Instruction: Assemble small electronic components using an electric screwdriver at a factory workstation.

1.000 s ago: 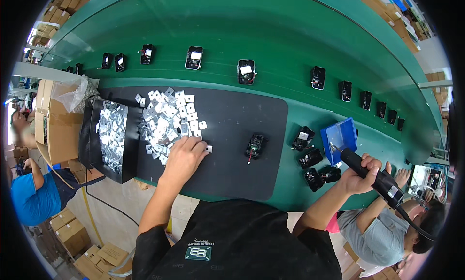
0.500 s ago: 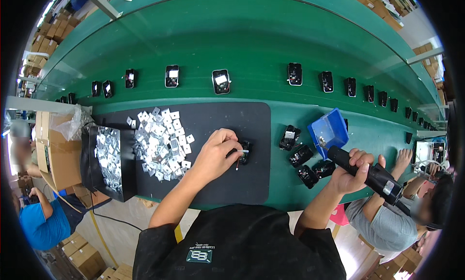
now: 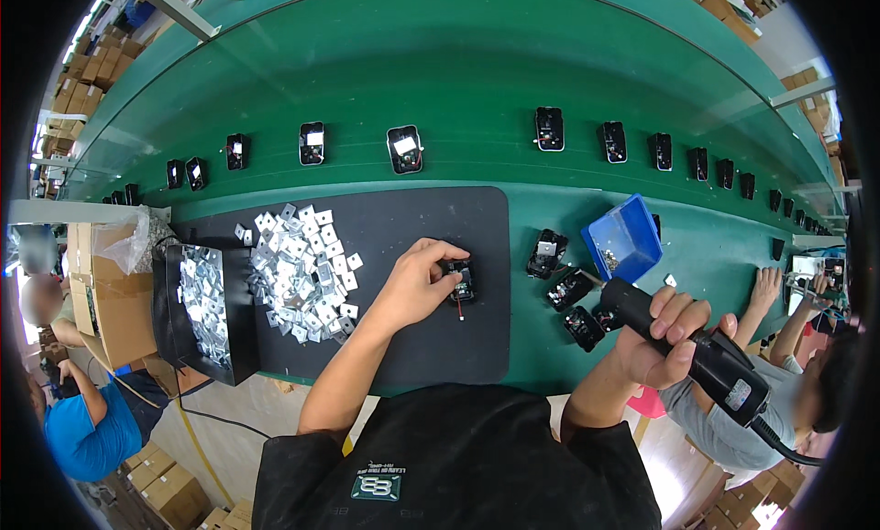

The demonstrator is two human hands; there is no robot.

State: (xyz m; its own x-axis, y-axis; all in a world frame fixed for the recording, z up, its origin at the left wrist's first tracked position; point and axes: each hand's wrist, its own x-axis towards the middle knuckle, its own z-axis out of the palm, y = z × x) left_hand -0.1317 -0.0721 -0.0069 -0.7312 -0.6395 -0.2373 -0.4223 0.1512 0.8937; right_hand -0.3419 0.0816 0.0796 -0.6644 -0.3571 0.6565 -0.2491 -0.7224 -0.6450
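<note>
My left hand (image 3: pixel 423 284) rests over a small black device housing (image 3: pixel 464 281) on the black mat, thumb and forefinger closed about it. From the housing a thin wire with a pale end hangs toward me. My right hand (image 3: pixel 662 340) is wrapped around a black electric screwdriver (image 3: pixel 729 370) with a cord at its back. The screwdriver's front points left, close to the near edge of a blue bin (image 3: pixel 626 240) that holds small metal screws. Several more black housings (image 3: pixel 547 252) lie left of and below that bin, one partly hidden by the screwdriver.
Silvery square plates (image 3: pixel 307 269) are heaped on the mat (image 3: pixel 440 356), with more in a black box (image 3: pixel 240 319) at left. A green conveyor (image 3: pixel 477 150) carrying several housings runs along the far side. A co-worker's hand (image 3: pixel 764 290) lies on the table at right.
My left fingers, earlier pinching a small pale piece above the housing, are now down on it. The screwdriver has shifted slightly left. Housings on the conveyor appear further left.
</note>
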